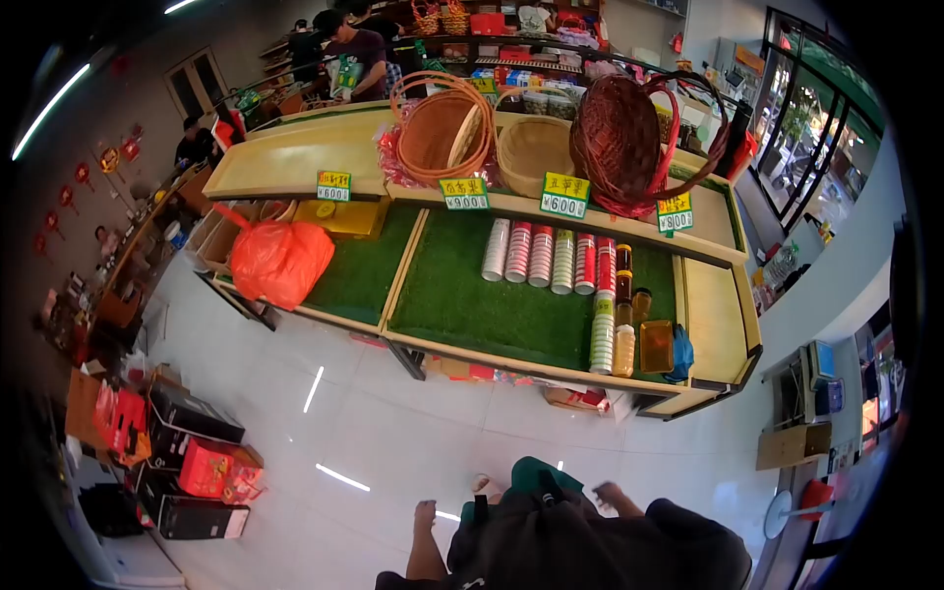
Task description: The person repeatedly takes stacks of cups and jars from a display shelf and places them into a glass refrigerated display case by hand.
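Note:
My left hand [425, 513] hangs beside my body above the tiled floor, fingers curled in and nothing visible in it. On the other side, my right hand [612, 497] is also low with its fingers curled, and no object shows in it. Neither touches anything. In front of me stands a wooden display stand [531, 359] lined with green mat. Its lower shelf bears a row of striped cup stacks [541, 256], dark lidded jars [624, 285], a clear amber box [656, 347] and a blue bag [681, 354]. A red plastic bag [280, 261] sits at the left.
Woven baskets [447, 128] and a dark red basket [618, 138] stand on the upper shelf above price cards [564, 195]. Boxes [202, 467] are piled on the left floor. A cardboard box [793, 447] is at right. People [359, 59] stand behind the stand.

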Action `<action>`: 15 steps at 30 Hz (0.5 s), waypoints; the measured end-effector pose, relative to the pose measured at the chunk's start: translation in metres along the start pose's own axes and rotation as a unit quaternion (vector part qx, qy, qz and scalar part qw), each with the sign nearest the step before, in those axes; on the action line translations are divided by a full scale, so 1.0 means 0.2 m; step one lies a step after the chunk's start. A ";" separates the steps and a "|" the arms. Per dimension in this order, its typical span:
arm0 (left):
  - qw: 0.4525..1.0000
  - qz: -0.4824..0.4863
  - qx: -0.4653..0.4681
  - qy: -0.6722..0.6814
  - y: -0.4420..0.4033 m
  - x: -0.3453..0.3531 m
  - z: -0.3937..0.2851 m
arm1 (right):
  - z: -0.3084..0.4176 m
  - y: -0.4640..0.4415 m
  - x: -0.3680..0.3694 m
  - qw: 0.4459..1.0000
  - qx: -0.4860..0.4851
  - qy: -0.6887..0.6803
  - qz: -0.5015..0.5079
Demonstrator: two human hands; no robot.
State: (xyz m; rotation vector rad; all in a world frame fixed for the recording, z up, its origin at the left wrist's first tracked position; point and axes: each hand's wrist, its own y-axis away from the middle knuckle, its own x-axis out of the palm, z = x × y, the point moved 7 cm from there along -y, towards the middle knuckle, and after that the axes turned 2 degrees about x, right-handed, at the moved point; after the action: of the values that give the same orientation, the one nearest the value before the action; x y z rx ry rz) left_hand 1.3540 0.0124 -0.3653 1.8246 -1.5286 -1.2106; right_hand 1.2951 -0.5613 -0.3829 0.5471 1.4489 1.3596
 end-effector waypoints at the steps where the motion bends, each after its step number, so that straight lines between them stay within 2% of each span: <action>1: 0.997 -0.016 0.069 -0.027 -0.13 0.02 -0.16 | 0.31 0.08 -0.08 0.994 -0.098 -0.041 -0.015; 2: 0.989 -0.033 0.137 -0.050 -0.28 0.06 -0.32 | 0.61 0.08 -0.13 0.987 -0.148 -0.057 -0.026; 4: 0.957 -0.051 0.265 -0.104 -0.28 0.13 -0.81 | 1.15 0.00 -0.22 0.966 -0.249 -0.042 -0.057; 5: 0.953 -0.037 0.290 -0.075 -0.27 0.19 -1.03 | 1.42 0.02 -0.26 0.964 -0.258 -0.033 -0.047; 7: 0.943 -0.018 0.331 -0.041 -0.32 0.32 -1.44 | 1.95 -0.15 -0.33 0.925 -0.367 0.016 -0.100; 9: 0.920 -0.025 0.388 -0.042 -0.43 0.48 -1.79 | 2.46 -0.01 -0.44 0.938 -0.338 -0.039 -0.069; 10: 0.922 0.017 0.381 -0.063 -0.38 0.53 -2.01 | 2.66 -0.06 -0.43 0.926 -0.370 0.015 -0.077; 11: 0.915 0.007 0.393 -0.095 -0.50 0.63 -2.12 | 2.94 -0.11 -0.49 0.905 -0.409 0.068 -0.092; 12: 0.933 0.077 0.350 0.036 -0.68 0.77 -2.17 | 3.13 -0.23 -0.50 0.872 -0.447 0.129 -0.150; 13: 0.939 0.075 0.335 0.014 -0.71 0.82 -2.31 | 3.28 -0.23 -0.52 0.874 -0.445 0.131 -0.143; 15: 0.930 0.087 0.357 0.003 -0.80 0.92 -2.51 | 3.64 -0.10 -0.69 0.872 -0.424 0.076 -0.231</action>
State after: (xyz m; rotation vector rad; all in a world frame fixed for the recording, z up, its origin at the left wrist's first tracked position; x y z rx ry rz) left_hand 1.8632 -0.2080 -0.3007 2.0309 -2.2708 -0.5853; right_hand 1.9906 -0.3592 -0.2281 -0.4627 0.8650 1.4836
